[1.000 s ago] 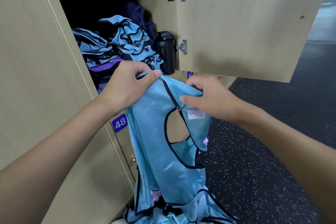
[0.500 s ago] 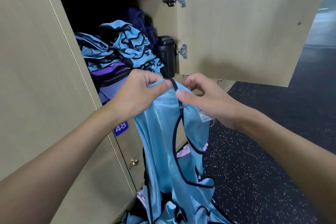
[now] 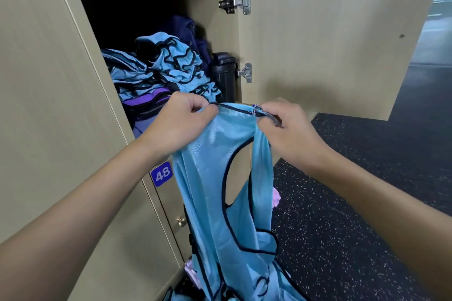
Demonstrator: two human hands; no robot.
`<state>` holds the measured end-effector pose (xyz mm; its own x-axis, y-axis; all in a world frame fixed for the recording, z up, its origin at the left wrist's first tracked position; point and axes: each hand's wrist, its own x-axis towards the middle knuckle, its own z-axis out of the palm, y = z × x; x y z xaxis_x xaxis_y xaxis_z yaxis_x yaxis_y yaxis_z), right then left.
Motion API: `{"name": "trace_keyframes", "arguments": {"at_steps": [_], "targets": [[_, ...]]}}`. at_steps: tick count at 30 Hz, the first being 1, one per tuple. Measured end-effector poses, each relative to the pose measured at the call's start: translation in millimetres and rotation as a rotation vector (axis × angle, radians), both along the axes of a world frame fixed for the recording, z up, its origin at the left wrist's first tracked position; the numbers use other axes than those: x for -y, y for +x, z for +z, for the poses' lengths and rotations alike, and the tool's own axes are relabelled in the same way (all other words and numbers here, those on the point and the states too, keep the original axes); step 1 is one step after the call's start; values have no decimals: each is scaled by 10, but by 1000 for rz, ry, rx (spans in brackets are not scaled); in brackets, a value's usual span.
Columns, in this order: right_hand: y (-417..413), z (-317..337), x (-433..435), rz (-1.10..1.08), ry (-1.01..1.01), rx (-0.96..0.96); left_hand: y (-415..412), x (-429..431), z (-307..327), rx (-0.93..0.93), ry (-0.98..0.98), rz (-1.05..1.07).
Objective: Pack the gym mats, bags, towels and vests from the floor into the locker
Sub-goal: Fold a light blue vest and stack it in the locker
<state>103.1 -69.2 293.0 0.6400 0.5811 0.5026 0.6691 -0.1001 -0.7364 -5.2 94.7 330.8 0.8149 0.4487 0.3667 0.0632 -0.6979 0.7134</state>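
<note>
Pinching vest (image 3: 220, 178) hem | left hand (image 3: 178, 124), right hand (image 3: 286, 134) | locker (image 3: 210, 19) mouth behind

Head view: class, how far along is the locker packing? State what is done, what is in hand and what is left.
Done: a heap of blue vests over purple fabric already sits in the locker. In hand: the left hand and right hand pinch one hanging vest by its top edge, in front of the opening. Left: more blue vests and a pink cloth lie on the floor below.
</note>
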Motion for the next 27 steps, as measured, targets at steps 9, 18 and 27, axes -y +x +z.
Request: {"name": "trace_keyframes", "arguments": {"at_steps": [9,18,27], "targets": [[26,83,88,151,-13,-453,-57,-146,56,61,-193,-8],[-3,120,135,141,-45,-324,-65,-236,-2,-14,-113,21],[-77,142,135,241,168,-592,1,93,-16,31,43,-35]]}}
